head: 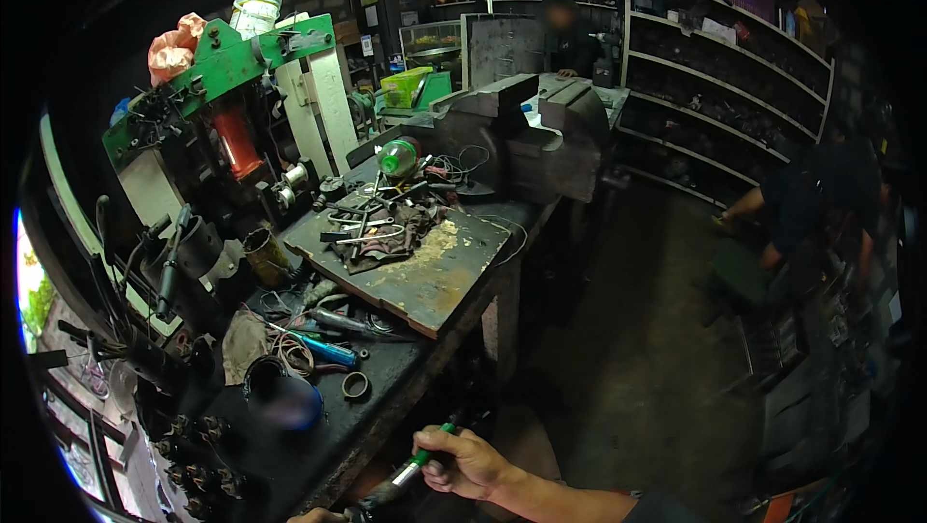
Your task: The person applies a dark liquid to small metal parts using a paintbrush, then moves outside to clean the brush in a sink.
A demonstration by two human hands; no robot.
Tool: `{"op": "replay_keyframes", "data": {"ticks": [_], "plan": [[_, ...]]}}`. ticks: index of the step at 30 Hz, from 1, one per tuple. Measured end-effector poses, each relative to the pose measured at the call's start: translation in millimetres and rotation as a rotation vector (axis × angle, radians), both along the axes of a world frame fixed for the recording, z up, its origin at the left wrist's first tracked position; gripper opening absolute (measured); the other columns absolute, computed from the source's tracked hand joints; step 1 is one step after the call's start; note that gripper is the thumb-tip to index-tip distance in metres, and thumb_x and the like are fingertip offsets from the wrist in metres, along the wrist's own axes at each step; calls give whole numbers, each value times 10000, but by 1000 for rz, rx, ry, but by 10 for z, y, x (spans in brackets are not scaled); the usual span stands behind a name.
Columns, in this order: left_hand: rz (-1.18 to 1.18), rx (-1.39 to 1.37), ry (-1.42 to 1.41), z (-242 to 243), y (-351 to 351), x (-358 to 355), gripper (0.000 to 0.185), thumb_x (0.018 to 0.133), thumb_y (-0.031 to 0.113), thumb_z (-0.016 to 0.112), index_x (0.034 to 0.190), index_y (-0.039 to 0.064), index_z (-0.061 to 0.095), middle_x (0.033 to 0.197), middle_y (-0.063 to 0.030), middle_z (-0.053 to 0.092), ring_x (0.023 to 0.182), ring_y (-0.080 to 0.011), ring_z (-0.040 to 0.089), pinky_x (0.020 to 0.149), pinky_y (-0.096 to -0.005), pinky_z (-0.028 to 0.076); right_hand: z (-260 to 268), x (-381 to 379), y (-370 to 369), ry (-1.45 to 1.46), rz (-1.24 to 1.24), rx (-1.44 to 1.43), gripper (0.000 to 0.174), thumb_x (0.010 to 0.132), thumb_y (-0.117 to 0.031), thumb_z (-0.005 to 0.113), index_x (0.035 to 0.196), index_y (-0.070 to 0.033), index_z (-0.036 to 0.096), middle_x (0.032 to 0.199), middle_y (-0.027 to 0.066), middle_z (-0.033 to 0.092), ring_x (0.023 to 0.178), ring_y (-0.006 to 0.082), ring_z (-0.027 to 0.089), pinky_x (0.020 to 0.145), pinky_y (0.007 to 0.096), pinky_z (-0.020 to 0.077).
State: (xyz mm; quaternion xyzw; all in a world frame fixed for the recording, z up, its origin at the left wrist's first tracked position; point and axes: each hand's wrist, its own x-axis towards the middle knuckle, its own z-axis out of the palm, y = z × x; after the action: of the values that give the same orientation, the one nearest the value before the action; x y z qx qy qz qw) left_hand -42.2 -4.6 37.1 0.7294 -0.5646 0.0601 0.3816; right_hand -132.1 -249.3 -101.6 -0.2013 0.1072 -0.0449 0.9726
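In the lower middle, my right hand [463, 461] grips the green handle of a paintbrush [405, 472]. The brush slants down to the left, its metal ferrule bare and its dark bristles close to a dark part [355, 514] at the bottom edge. Only a small piece of my left hand [317, 516] shows, beside that part; whether it holds the part is hidden by the frame edge. Up and left of the hands, a blue-edged can [310, 407] stands on the dark workbench [376, 392], its label side blurred. A metal ring [355, 385] lies near it.
A bench vise [536, 132] sits at the bench's far end. Tools and a rag [398, 237] lie on a worn board [449, 284]. A green press frame [253, 63] rises at left. One person [804, 211] bends over at right; another [568, 38] is behind the vise.
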Motion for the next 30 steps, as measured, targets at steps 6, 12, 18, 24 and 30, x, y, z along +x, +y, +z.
{"op": "replay_keyframes", "data": {"ticks": [6, 12, 18, 24, 30], "plan": [[-7, 51, 14, 205, 4, 66, 380, 753, -156, 664, 1094, -1, 726, 1141, -199, 699, 998, -366, 714, 867, -391, 576, -438, -388, -281, 190, -61, 30, 219, 1000, -203, 677, 863, -34, 658, 588, 25, 519, 456, 103, 425, 442, 260, 355], [25, 145, -155, 354, -126, 154, 300, 777, 7, 749, 1070, 14, 686, 1088, -156, 673, 965, -389, 630, 834, -445, 515, -459, -580, -420, 38, -244, 42, 145, 1015, -170, 635, 989, -43, 699, 686, 69, 643, 552, 161, 550, 558, 322, 452], [107, 197, -77, 544, -221, 187, 228, 837, -9, 711, 1062, 2, 673, 1072, -177, 669, 980, -384, 649, 848, -432, 521, -259, -456, -389, -174, -289, 53, 152, 989, -126, 677, 1113, -42, 700, 814, 100, 714, 688, 195, 645, 669, 359, 501], [198, 193, -28, 583, -264, 275, 145, 880, -33, 673, 1015, 20, 668, 971, -160, 658, 857, -364, 673, 739, -395, 537, -166, -402, -319, -231, -246, 52, 176, 1004, -114, 656, 1149, -25, 700, 820, 107, 714, 714, 184, 660, 663, 348, 504], [390, 227, -55, 420, -290, 606, 87, 796, 10, 709, 875, 14, 673, 875, -192, 633, 810, -420, 646, 731, -483, 518, -140, -432, -253, -165, -231, 52, 153, 972, -127, 681, 1107, -54, 677, 794, 109, 685, 661, 195, 616, 636, 356, 477]]}}
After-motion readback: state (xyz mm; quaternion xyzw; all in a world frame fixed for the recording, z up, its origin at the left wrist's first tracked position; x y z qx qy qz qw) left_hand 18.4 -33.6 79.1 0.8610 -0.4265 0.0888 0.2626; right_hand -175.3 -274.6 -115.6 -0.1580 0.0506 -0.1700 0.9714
